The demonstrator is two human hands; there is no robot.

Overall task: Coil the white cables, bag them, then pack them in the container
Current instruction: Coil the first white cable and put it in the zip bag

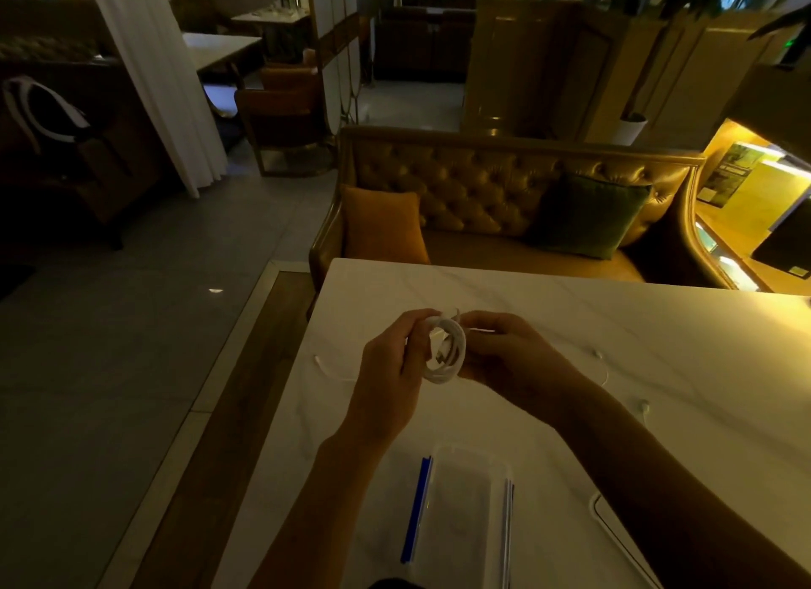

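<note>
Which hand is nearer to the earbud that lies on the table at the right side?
The right hand. The earbud lies on the table just to the right of it. The left hand is further away, beyond the coiled white cable that both hands hold.

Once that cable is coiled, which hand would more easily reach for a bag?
Probably the left hand. Both hands grip the coil, but the blue-edged bag lies on the table just under the left forearm. The right hand could keep holding the coil.

hands gripping coiled cable (white)
</note>
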